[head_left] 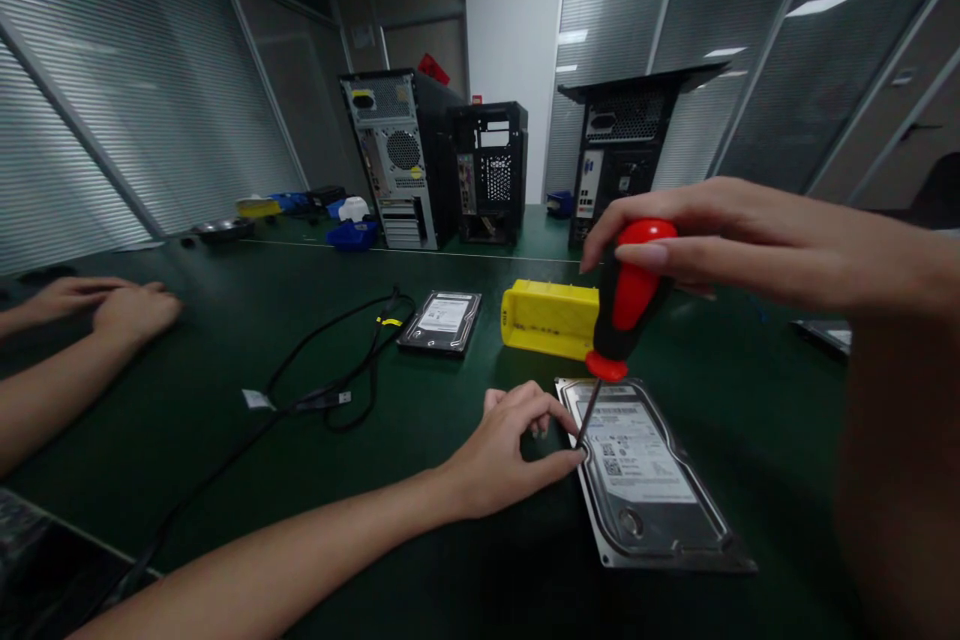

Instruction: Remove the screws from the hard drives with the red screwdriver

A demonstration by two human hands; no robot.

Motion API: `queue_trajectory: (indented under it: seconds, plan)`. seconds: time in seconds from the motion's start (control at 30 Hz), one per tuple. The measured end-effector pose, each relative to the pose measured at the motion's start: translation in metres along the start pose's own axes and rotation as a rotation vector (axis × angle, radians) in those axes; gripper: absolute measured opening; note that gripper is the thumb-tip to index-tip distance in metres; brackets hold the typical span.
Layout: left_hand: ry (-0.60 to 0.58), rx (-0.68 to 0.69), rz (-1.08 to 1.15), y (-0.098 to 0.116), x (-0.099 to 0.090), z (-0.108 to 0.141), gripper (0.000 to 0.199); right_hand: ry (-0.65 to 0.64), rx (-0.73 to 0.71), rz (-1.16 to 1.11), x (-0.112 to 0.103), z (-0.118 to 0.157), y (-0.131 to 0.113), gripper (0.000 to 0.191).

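A silver hard drive (645, 465) with a white label lies on the green table (405, 460) in front of me. My right hand (697, 230) grips the handle of a red and black screwdriver (634, 295), tilted over the drive. The screwdriver's tip meets the drive's left edge. My left hand (517, 445) is beside that edge, with thumb and index finger around the tip; whether they pinch the shaft or a screw is too small to tell. A yellow plastic bin (551, 315) lies just behind the drive.
Another hard drive (442, 320) and a black USB cable (322, 400) lie left of centre. Computer cases (405, 155) stand at the back, with blue bins (352, 235) nearby. Another person's hands (135, 310) rest at the far left. A further drive (825, 335) is at the right.
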State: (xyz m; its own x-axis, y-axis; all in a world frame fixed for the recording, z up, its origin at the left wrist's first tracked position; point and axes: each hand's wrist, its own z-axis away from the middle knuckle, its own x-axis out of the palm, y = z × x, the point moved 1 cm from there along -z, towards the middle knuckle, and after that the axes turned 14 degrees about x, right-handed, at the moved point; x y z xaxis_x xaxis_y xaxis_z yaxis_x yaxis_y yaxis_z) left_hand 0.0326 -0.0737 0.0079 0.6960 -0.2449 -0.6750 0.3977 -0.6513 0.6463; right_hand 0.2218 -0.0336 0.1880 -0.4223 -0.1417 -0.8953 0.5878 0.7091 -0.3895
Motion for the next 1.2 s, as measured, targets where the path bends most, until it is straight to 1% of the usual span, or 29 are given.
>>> queue_trajectory:
  seconds: [0.07,0.13,0.37,0.47,0.6,0.73,0.83,0.93,1.03,1.2]
  plan:
    - [0.005,-0.004,0.001,-0.0007,0.0004,-0.0006,0.029,0.023,-0.017,0.011,0.0002,-0.0002,-0.0014,0.035]
    - [0.014,-0.006,-0.005,-0.0025,0.0015,-0.0019,0.033,0.052,-0.032,0.018,0.0009,-0.001,-0.0032,0.034]
    - [0.04,0.0,-0.051,-0.0059,0.006,-0.0076,0.031,0.126,-0.075,0.083,0.002,-0.0011,-0.0069,0.038]
    - [0.053,-0.008,-0.049,-0.0055,0.0058,-0.0087,0.026,0.113,-0.045,0.082,0.0031,-0.0008,-0.0072,0.041]
    - [0.04,-0.031,-0.042,-0.0058,0.0061,-0.0088,0.026,0.093,0.009,0.038,0.0049,-0.0022,-0.0055,0.043]
    - [0.037,-0.045,-0.046,-0.0068,0.0068,-0.0084,0.027,0.108,-0.015,0.058,0.0054,-0.0043,-0.0037,0.042]
    - [0.03,-0.053,-0.042,-0.0073,0.0065,-0.0084,0.028,0.092,-0.033,0.065,0.0047,-0.0046,-0.0044,0.039]
    - [0.026,-0.058,-0.044,-0.007,0.0057,-0.0085,0.028,0.096,-0.043,0.05,0.0033,-0.0035,-0.0057,0.04]
    - [0.025,-0.058,-0.041,-0.0065,0.005,-0.0085,0.026,0.117,-0.03,0.041,0.0023,-0.0026,-0.0052,0.042]
    - [0.008,-0.055,-0.015,-0.007,0.0046,-0.0082,0.023,0.091,0.001,-0.016,0.0022,-0.0024,-0.002,0.033]
